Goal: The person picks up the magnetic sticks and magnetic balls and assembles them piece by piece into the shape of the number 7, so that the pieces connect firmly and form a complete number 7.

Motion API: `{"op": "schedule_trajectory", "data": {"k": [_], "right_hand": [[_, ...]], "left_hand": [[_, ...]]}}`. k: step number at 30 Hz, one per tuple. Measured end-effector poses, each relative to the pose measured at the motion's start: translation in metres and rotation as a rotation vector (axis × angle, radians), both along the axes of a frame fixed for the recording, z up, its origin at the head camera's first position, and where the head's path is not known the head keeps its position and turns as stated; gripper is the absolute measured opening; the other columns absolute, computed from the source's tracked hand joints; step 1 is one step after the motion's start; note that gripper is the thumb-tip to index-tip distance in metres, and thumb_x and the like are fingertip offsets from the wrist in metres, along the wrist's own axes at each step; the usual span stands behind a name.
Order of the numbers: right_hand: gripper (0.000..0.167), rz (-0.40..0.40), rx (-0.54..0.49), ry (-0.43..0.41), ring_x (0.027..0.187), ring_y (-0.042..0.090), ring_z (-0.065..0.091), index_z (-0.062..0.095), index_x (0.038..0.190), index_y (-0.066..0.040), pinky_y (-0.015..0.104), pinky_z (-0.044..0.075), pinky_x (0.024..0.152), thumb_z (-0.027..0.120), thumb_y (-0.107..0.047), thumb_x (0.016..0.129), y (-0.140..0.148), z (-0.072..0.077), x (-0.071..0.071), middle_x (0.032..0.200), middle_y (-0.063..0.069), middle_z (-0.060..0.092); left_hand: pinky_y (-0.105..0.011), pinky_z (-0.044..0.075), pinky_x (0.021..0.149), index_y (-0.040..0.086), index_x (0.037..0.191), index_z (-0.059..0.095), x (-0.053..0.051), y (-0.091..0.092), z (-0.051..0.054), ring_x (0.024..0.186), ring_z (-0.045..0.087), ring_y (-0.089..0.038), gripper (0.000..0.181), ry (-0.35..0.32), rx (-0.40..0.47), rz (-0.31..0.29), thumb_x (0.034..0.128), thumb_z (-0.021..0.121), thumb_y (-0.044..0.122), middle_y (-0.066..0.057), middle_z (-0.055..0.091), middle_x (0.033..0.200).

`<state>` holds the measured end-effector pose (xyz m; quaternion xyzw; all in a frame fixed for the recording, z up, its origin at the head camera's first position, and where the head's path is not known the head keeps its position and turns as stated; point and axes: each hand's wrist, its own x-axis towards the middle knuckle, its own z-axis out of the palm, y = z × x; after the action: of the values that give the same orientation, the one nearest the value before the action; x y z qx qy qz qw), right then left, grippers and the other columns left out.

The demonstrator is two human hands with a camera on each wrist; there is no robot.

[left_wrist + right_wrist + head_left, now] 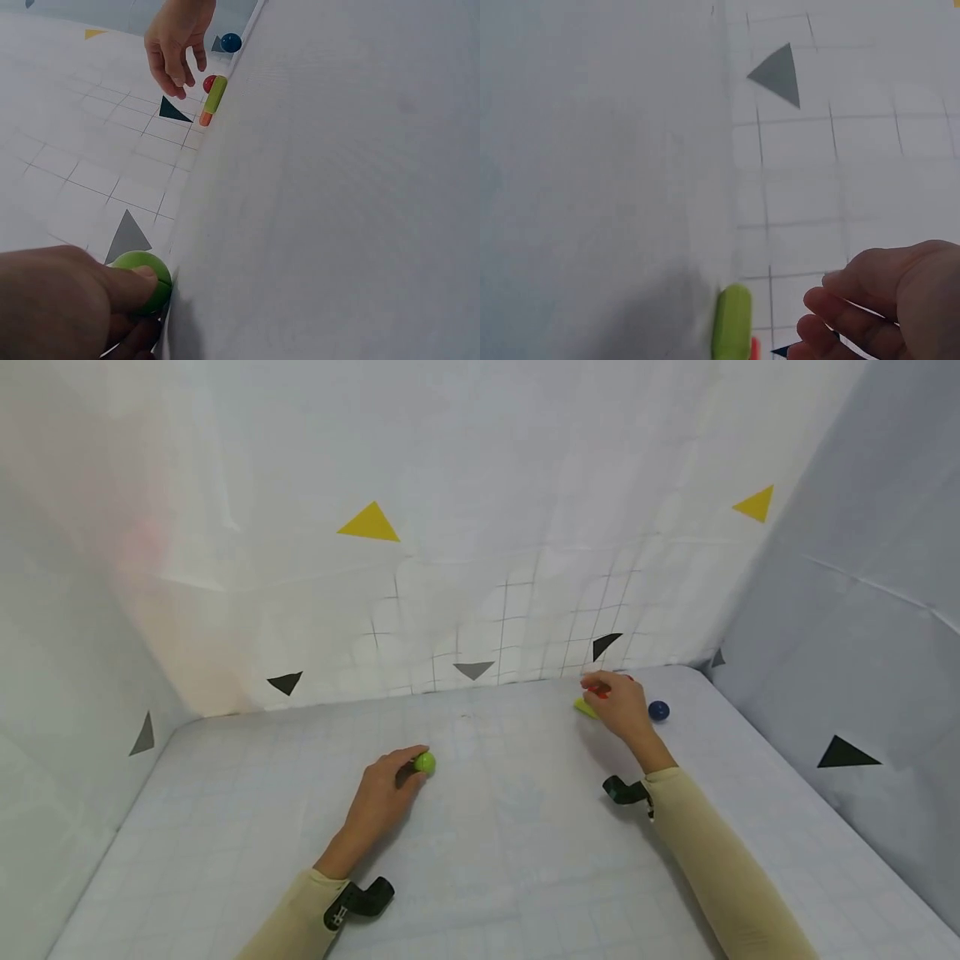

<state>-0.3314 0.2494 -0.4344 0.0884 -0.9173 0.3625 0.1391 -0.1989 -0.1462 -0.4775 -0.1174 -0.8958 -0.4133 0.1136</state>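
Note:
A green ball (425, 763) is pinched between the thumb and fingers of my left hand (377, 799) on the table's left half; the left wrist view shows the thumb across the ball (147, 279). My right hand (619, 707) hovers at the back right, fingers loosely bent and holding nothing, above a yellow-green piece (586, 707) and red things (600, 691) partly hidden by it. In the left wrist view the yellow-green piece (216, 95) has an orange end (205, 118), with a red ball (209, 83) beside it. The right wrist view shows the yellow-green piece (733, 322) left of the fingers.
A dark blue ball (658, 711) lies right of my right hand. The white table (480, 860) meets a back wall (480, 485) with yellow, black and grey triangles and grid lines. Side walls stand at left and right.

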Motion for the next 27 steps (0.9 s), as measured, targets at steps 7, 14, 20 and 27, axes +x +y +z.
{"op": "schedule_trajectory", "data": {"k": [7,14,20,27], "right_hand": [[0.023,-0.027,0.018,-0.030,0.104,0.038,0.065,0.074,0.116,0.003,0.052,0.051,0.090,0.073,-0.004,0.094,0.006,-0.009,-0.004,0.116,0.022,0.072],[0.024,-0.030,0.051,-0.084,0.099,0.036,0.063,0.074,0.116,0.003,0.050,0.053,0.086,0.075,-0.005,0.093,0.007,-0.020,-0.004,0.107,0.022,0.071],[0.026,-0.042,0.076,-0.125,0.100,0.035,0.061,0.073,0.117,0.003,0.050,0.052,0.090,0.072,0.001,0.091,0.008,-0.027,-0.004,0.108,0.021,0.070],[0.028,-0.052,0.079,-0.152,0.103,0.035,0.060,0.073,0.119,0.001,0.051,0.051,0.094,0.074,-0.001,0.091,0.009,-0.031,-0.005,0.111,0.020,0.068]], "left_hand": [[-0.050,0.047,0.103,0.007,0.137,0.068,-0.001,0.000,-0.001,0.122,0.061,-0.032,0.042,0.009,-0.005,-0.005,0.0961,0.075,0.006,-0.012,0.068,0.131],[-0.050,0.047,0.103,0.007,0.138,0.067,0.001,-0.001,-0.003,0.122,0.061,-0.032,0.042,0.006,-0.015,0.007,0.0958,0.075,0.006,-0.012,0.068,0.131],[-0.051,0.048,0.102,0.006,0.138,0.067,0.001,0.000,-0.004,0.120,0.061,-0.034,0.042,0.010,-0.022,-0.010,0.0962,0.074,0.005,-0.013,0.068,0.130],[-0.050,0.047,0.102,0.006,0.138,0.067,0.000,0.000,-0.006,0.121,0.061,-0.033,0.043,0.017,-0.020,-0.005,0.0960,0.075,0.005,-0.013,0.068,0.130]]}}
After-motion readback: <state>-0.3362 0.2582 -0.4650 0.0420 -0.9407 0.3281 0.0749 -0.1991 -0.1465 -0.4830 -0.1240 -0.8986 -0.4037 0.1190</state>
